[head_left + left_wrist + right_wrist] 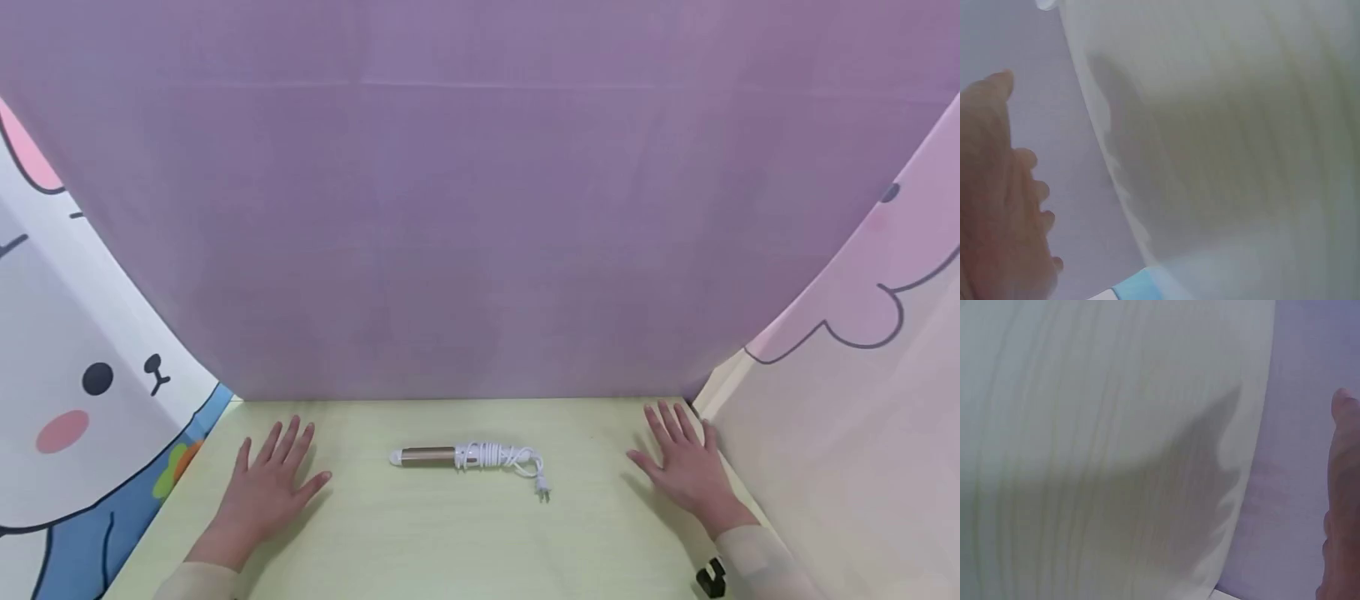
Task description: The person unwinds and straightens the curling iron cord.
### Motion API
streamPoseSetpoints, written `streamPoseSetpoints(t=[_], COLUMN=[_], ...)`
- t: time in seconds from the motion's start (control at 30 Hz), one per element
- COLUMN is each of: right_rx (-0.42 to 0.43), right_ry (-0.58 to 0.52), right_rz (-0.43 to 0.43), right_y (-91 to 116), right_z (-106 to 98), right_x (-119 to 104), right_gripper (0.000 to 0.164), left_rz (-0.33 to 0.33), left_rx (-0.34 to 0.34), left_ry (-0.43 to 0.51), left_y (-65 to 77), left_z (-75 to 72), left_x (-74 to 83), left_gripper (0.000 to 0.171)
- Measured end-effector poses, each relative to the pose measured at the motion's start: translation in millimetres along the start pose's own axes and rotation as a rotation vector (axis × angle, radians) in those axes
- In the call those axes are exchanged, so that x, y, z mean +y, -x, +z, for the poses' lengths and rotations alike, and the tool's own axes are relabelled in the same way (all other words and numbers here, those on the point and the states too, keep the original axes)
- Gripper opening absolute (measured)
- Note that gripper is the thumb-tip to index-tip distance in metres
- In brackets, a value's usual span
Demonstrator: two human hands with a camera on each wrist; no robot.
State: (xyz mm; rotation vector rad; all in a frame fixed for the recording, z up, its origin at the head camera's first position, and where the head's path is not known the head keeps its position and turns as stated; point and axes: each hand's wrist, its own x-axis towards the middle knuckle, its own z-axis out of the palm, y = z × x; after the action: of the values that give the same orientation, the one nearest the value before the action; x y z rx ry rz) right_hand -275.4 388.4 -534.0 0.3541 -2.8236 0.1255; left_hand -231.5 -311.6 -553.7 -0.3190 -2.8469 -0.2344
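A curling iron with a metallic barrel and a white handle lies on the pale table, its white cord wound around the handle and its plug at the right end. To its left, my left hand is spread palm down with straight fingers, holding nothing. On the other side, my right hand is likewise spread and holds nothing. Both hands are apart from the curling iron. In the wrist views, the left hand and the right hand show at the outer edges, their shadows on the tabletop.
A purple cloth hangs behind the table. A cartoon-printed panel stands on the left, and a pink and cream one on the right. A small black object is beside the right sleeve.
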Motion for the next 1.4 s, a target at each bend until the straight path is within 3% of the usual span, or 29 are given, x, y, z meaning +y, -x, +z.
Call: streamPoseSetpoints(t=[0.1, 0.2, 0.4, 0.53, 0.77, 0.93, 1.2, 1.4], right_rx=[0.018, 0.063, 0.129, 0.093, 0.122, 0.105, 0.080, 0.044], right_ry=[-0.058, -0.151, -0.457, -0.647, -0.804, -0.890, -0.923, -0.983], right_rz=[-0.015, -0.034, -0.024, 0.040, 0.065, 0.103, 0.093, 0.105], right_y=[-1, -2, -1, 2, 1, 0, 2, 4], right_z=[1, 5, 8, 6, 4, -3, 2, 11], right_x=[-3, -7, -20, -30, -42, -53, -64, -75], right_gripper=[0.092, 0.092, 0.083, 0.077, 0.070, 0.060, 0.048, 0.043], left_rz=[0.003, 0.032, 0.056, 0.010, -0.027, -0.014, -0.022, 0.058], left_rx=[0.008, 0.066, 0.135, 0.083, 0.005, 0.006, -0.008, -0.008], left_ry=[0.094, 0.202, 0.468, 0.669, 0.904, 0.977, 0.951, 0.901], left_y=[-0.8, -2.5, -6.8, -8.2, -15.5, -21.3, -26.7, -33.3], left_z=[0.8, 3.7, 8.6, 6.2, 4.8, 6.6, 12.0, 21.3], left_x=[0.5, 0.8, 5.9, 12.9, 24.6, 32.8, 41.3, 47.5], left_gripper=[0.088, 0.083, 0.069, 0.061, 0.053, 0.047, 0.045, 0.046])
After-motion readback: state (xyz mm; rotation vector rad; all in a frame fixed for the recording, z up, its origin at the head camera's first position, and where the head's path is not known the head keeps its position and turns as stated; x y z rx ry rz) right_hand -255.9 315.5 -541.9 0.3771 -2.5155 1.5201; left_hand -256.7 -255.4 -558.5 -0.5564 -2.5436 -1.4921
